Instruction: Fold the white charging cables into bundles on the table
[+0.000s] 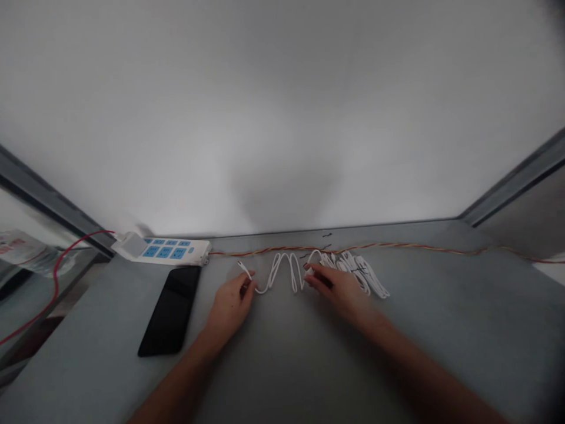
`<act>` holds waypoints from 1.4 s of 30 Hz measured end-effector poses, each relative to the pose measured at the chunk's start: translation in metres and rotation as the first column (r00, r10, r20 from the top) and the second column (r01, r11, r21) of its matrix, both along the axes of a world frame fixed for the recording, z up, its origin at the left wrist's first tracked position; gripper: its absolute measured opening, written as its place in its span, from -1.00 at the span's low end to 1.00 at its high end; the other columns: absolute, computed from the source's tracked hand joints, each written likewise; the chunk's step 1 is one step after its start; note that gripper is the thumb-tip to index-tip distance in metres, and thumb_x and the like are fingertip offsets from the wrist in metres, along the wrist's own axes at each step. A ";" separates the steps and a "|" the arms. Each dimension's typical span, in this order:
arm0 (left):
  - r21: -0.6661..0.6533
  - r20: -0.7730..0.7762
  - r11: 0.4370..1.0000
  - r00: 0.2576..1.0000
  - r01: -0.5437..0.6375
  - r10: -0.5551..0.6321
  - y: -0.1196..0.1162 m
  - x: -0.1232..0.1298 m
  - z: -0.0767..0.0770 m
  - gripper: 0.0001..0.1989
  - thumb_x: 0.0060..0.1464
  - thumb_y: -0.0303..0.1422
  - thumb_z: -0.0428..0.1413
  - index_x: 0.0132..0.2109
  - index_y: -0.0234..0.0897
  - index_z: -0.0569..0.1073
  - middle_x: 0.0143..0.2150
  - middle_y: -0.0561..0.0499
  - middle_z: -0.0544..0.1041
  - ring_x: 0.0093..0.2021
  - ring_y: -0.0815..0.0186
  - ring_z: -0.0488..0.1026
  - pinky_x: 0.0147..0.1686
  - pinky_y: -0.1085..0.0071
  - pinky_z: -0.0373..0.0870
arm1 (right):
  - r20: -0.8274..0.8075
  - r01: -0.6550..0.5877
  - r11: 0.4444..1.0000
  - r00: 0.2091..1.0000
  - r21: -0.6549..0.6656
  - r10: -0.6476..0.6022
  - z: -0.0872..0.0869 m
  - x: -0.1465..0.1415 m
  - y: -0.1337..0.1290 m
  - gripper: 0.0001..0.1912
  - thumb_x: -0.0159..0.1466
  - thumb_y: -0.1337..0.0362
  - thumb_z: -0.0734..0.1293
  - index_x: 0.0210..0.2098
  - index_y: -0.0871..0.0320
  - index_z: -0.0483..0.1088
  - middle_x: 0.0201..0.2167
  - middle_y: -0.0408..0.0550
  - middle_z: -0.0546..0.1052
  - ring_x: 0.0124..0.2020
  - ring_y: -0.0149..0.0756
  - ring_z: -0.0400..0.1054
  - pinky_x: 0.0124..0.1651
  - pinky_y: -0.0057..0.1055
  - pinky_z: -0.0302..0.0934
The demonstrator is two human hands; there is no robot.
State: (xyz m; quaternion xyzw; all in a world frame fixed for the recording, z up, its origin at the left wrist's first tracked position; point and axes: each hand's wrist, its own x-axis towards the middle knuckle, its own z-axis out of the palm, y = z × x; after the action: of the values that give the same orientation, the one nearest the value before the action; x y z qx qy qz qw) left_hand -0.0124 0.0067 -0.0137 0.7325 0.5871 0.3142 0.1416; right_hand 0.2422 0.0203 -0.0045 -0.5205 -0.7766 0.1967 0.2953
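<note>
A white cable (274, 268) runs in loose zigzag bends between my two hands, low over the grey tabletop. My left hand (232, 300) pinches it close to one end, whose tip sticks out up and to the left past the fingers. Thumb and fingers of my right hand (333, 285) are closed on the cable's other side, at a small white part only partly visible. Just behind and right of that hand lie bundled white cables (368, 277), partly covered by it, with a dark tie around them.
A white power strip (170, 250) with blue sockets stands back left, a charger plugged in with a red cable (56, 271). A black smartphone (171, 312) lies before it. Twisted red-yellow wires (406, 245) run along the wall. A plastic-wrapped pack (30, 253) is far left.
</note>
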 end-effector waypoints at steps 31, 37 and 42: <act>-0.372 0.505 0.914 0.861 0.162 0.053 -0.011 0.021 0.003 -0.80 0.18 -0.18 -0.04 -0.22 -0.23 0.29 -0.23 -0.09 0.58 -0.38 0.27 0.56 -0.69 0.52 0.29 | -0.012 0.036 0.976 0.999 -0.214 -0.040 -0.003 -0.032 -0.017 -0.88 0.15 0.25 0.36 -0.34 0.15 0.38 -0.43 -0.06 0.51 -0.42 -0.25 0.38 -0.37 -0.38 0.18; -0.449 0.716 0.834 0.687 0.321 0.121 -0.015 0.035 0.000 -0.73 0.09 -0.12 0.03 -0.24 -0.22 0.21 -0.12 -0.13 0.56 -0.45 0.33 0.54 -0.76 0.58 0.21 | -0.248 -0.085 0.952 0.969 -0.294 0.010 -0.012 -0.036 -0.015 -0.89 0.12 0.27 0.35 -0.48 0.12 0.32 -0.55 -0.20 0.44 -0.51 -0.35 0.32 -0.47 -0.45 0.14; -0.456 0.761 0.847 0.614 0.275 0.210 -0.014 0.034 0.002 -0.70 0.05 -0.12 0.09 -0.26 -0.21 0.20 -0.08 -0.15 0.56 -0.36 0.27 0.57 -0.77 0.60 0.16 | -0.365 0.028 0.955 0.920 -0.297 -0.141 -0.014 -0.031 -0.009 -0.75 0.07 0.18 0.39 -0.54 0.11 0.23 -0.56 -0.19 0.40 -0.52 -0.34 0.31 -0.45 -0.41 0.18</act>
State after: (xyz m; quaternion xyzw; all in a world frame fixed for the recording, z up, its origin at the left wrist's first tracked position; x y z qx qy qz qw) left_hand 0.0220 -0.0072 -0.0115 0.4602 0.5126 0.4251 0.5871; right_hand 0.2109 0.0110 -0.0189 -0.5425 -0.6440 0.3914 0.3711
